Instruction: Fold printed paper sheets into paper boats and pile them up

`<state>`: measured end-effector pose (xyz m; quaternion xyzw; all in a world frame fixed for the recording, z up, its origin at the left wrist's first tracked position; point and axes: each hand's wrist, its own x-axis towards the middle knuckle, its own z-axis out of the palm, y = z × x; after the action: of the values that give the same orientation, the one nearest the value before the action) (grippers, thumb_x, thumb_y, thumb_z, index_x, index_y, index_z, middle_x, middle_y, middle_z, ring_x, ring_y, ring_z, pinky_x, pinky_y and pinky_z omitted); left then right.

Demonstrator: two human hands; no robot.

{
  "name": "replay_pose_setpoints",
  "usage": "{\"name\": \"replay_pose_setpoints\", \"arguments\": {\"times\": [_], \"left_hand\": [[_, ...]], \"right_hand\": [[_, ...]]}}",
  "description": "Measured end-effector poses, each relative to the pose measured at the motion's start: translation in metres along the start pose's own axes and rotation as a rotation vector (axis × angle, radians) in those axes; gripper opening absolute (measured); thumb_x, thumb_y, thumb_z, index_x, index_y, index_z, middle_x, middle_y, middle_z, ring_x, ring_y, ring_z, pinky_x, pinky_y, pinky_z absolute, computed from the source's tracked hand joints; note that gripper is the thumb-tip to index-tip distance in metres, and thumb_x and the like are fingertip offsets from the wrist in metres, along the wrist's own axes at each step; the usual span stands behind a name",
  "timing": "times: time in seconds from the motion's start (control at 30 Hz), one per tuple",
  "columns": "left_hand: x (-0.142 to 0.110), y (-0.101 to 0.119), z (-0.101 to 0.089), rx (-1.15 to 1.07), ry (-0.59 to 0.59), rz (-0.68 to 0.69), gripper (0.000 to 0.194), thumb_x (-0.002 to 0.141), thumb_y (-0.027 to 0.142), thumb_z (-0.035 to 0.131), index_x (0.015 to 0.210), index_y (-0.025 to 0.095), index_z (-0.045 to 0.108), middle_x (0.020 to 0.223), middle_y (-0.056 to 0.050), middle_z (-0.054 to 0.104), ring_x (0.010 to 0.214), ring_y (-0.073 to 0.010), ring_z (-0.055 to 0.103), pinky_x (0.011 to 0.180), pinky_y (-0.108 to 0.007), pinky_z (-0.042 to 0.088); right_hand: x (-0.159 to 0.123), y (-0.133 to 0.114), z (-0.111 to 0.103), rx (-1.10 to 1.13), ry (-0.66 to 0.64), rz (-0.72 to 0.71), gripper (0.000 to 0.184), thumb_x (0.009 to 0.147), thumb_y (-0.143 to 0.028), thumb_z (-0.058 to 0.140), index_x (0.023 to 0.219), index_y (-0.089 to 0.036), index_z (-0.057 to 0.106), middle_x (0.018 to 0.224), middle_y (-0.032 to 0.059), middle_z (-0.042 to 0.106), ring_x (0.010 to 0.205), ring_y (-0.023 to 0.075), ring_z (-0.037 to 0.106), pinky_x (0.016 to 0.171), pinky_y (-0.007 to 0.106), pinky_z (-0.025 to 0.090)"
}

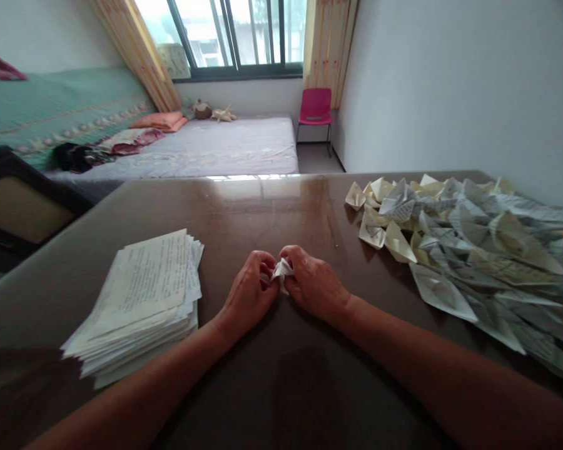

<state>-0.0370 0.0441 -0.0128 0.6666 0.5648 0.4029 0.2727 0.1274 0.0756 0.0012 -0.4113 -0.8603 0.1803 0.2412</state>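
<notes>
Between my two hands is a small folded piece of white paper (pixel 282 271), held just above the middle of the brown table (pixel 272 212). My left hand (pixel 251 285) pinches its left side, fingers curled. On the other side my right hand (pixel 315 281) grips it, with the fingertips partly hiding the folds. Its exact shape is mostly covered by my fingers. A stack of printed paper sheets (pixel 145 287) lies to the left of my left hand. Over on the right, a large pile of folded paper boats (pixel 443 294) spreads across the tabletop.
Beyond the table's far edge are a bed (pixel 244 147) and a pink chair (pixel 316 107) under a window (pixel 234 37). A dark-framed chair (pixel 28 203) stands at the left. A white wall (pixel 450 81) runs along the right side.
</notes>
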Motion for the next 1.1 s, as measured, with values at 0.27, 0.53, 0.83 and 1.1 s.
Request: {"name": "replay_pose_setpoints", "arguments": {"times": [0.27, 0.53, 0.83, 1.1], "left_hand": [[0.006, -0.005, -0.006, 0.265, -0.077, 0.158, 0.013, 0.078, 0.011, 0.051, 0.085, 0.021, 0.048, 0.085, 0.001, 0.051, 0.073, -0.0122, 0.052, 0.064, -0.024, 0.042], [-0.003, -0.003, -0.015, 0.519, -0.225, 0.314, 0.015, 0.089, 0.018, 0.044, 0.099, 0.022, 0.055, 0.104, -0.005, 0.060, 0.099, -0.0206, 0.054, 0.083, -0.032, 0.046], [-0.008, 0.011, -0.027, 0.828, -0.356, 0.461, 0.022, 0.094, 0.020, 0.045, 0.109, 0.020, 0.060, 0.113, -0.004, 0.065, 0.100, -0.0204, 0.056, 0.080, -0.031, 0.051], [-0.025, 0.033, -0.019, 1.131, -0.438, 0.481, 0.039, 0.094, 0.014, 0.040, 0.132, 0.014, 0.051, 0.135, -0.012, 0.054, 0.111, -0.0260, 0.056, 0.078, -0.038, 0.053]], "right_hand": [[0.000, 0.015, -0.002, 0.004, -0.035, 0.044, 0.026, 0.077, -0.017, 0.056, 0.101, -0.023, 0.048, 0.096, 0.0007, 0.060, 0.069, 0.0129, 0.055, 0.060, 0.024, 0.034], [0.003, 0.024, -0.020, -0.211, -0.189, -0.258, 0.016, 0.088, -0.020, 0.053, 0.102, -0.022, 0.060, 0.107, 0.0052, 0.060, 0.097, 0.0177, 0.054, 0.078, 0.028, 0.039], [0.003, 0.029, -0.034, -0.230, -0.265, -0.411, 0.021, 0.091, -0.033, 0.053, 0.100, -0.025, 0.070, 0.101, 0.0049, 0.064, 0.090, 0.0176, 0.057, 0.079, 0.030, 0.041], [0.006, 0.035, -0.022, -0.191, -0.238, -0.301, 0.033, 0.093, -0.045, 0.049, 0.119, -0.027, 0.061, 0.103, 0.0044, 0.062, 0.094, 0.0165, 0.058, 0.077, 0.026, 0.043]]}}
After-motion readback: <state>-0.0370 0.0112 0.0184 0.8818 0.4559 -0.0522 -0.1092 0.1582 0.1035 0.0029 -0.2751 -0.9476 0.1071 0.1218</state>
